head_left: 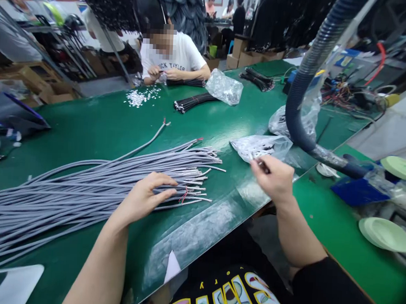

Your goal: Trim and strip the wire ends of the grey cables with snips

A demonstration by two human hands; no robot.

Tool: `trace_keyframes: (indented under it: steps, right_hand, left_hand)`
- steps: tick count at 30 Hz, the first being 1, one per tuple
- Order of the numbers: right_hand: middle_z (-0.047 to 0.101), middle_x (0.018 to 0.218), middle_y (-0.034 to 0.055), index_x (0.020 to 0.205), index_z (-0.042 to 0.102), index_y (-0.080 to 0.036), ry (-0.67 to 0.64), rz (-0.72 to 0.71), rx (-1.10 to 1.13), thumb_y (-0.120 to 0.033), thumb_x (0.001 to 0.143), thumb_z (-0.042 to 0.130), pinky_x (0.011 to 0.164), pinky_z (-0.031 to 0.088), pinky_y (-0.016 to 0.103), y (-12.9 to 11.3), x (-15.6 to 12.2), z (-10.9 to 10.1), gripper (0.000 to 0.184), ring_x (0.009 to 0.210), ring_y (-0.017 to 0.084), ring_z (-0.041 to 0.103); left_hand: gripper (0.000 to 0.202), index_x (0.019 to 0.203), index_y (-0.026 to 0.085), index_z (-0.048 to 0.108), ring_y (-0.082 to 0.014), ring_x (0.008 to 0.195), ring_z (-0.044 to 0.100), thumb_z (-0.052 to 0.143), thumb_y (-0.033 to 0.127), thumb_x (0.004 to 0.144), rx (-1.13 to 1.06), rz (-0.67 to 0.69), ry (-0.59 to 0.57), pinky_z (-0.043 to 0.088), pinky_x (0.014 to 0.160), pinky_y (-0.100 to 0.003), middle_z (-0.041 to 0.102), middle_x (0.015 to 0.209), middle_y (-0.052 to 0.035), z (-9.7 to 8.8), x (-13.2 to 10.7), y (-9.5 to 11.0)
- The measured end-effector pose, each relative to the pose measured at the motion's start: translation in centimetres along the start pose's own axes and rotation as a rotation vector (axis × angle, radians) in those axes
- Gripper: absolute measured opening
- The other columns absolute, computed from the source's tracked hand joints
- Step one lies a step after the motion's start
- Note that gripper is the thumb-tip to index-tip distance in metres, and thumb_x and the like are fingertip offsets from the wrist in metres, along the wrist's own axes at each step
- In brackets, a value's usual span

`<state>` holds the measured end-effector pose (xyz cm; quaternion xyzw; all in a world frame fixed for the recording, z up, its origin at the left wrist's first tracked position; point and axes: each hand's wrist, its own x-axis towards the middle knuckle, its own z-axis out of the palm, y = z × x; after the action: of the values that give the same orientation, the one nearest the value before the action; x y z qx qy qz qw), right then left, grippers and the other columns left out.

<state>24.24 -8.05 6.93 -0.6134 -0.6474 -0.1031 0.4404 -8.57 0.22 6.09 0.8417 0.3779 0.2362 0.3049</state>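
A thick bundle of grey cables (87, 191) lies across the green table (89, 129), its stripped ends pointing right. My left hand (147, 196) rests on the bundle near those ends, fingers curled around one or more cables. My right hand (272, 177) is closed in a pinch on a small dark piece, just in front of a clear plastic bag (260, 145) of small parts.
A blue ribbed hose (303, 84) arcs down at the right. Pale green dishes (384, 234) sit on the right bench. Across the table a person in a white shirt (180, 57) handles black cable bundles (191, 101), beside white bits (141, 96) and another bag (224, 86).
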Motion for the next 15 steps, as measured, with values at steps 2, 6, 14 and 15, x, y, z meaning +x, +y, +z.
trace_keyframes:
  steps: [2, 6, 14, 15]
  right_hand:
    - [0.065, 0.074, 0.0059, 0.086, 0.068, -0.018, 0.054, 0.188, -0.129, -0.026, 0.078, 0.068, 0.059, 0.039, 0.029, 3.1, 0.0, -1.1, 0.011, 0.062, 0.016, 0.054]
    - [0.05, 0.062, 0.0, 0.104, 0.068, -0.016, 0.16, 0.37, 0.014, -0.03, 0.079, 0.068, 0.058, 0.038, 0.03, 4.1, -0.8, -1.6, 0.029, 0.054, 0.012, 0.043]
    - [0.053, 0.056, -0.0029, 0.083, 0.071, -0.017, -0.366, 0.154, 0.59, -0.027, 0.082, 0.062, 0.043, 0.028, 0.022, -4.0, -0.9, 3.1, 0.014, 0.046, 0.006, 0.035]
    - [0.056, 0.059, -0.0021, 0.085, 0.071, -0.016, -0.443, 0.093, 0.642, -0.026, 0.083, 0.06, 0.044, 0.029, 0.021, -4.8, -0.5, 4.0, 0.015, 0.047, 0.006, 0.036]
  left_hand:
    - [0.029, 0.096, 0.023, 0.072, -0.0229, 0.093, 0.061, 0.065, 0.046, 0.078, 0.105, -0.025, -0.118, 0.048, 0.081, -0.033, 0.07, 0.098, -0.0057, 0.7, 0.2, -1.1]
    - [0.023, 0.089, 0.022, 0.072, -0.0223, 0.086, 0.059, 0.062, 0.041, 0.08, 0.23, -0.032, -0.181, 0.045, 0.077, -0.033, 0.07, 0.091, -0.0054, 2.1, 0.7, -2.6]
    - [0.026, 0.092, 0.018, 0.074, -0.0152, 0.076, 0.062, 0.063, 0.04, 0.082, -0.092, -0.027, -0.103, 0.046, 0.071, -0.025, 0.071, 0.084, -0.0058, 0.6, 0.3, -1.8]
    - [0.027, 0.092, 0.017, 0.074, -0.0144, 0.073, 0.062, 0.064, 0.04, 0.082, -0.129, -0.029, -0.086, 0.047, 0.069, -0.024, 0.071, 0.082, -0.0059, 0.3, 0.2, -1.6]
